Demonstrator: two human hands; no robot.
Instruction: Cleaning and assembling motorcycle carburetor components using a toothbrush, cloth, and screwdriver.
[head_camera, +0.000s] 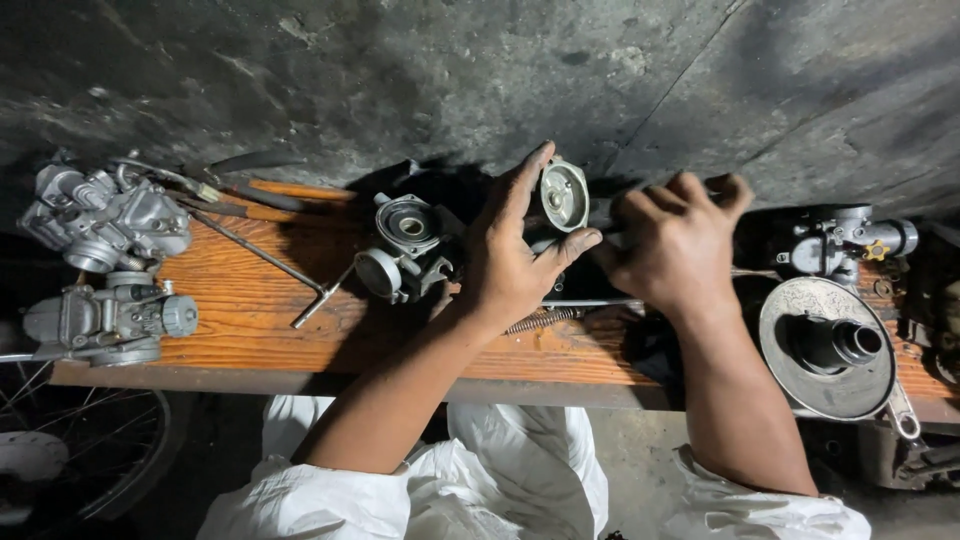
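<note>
My left hand (520, 250) holds a round grey metal carburetor cover (564, 195) between thumb and fingers, over the middle of a wooden bench (240, 320). My right hand (675, 240) is curled beside it, gripping a dark tool or handle that is mostly hidden by the fingers. A partly dismantled carburetor body (405, 245) lies just left of my left hand. A coil spring (545, 320) rests on the wood under my left wrist.
Two whole carburetors (105, 215) (110, 318) sit at the bench's left end, with a T-handle wrench (270, 262) and screwdrivers near them. At the right are a round clutch-like disc (830, 345) and another carburetor (845, 240). A spoked wheel (70, 450) shows lower left. A dark wall stands behind.
</note>
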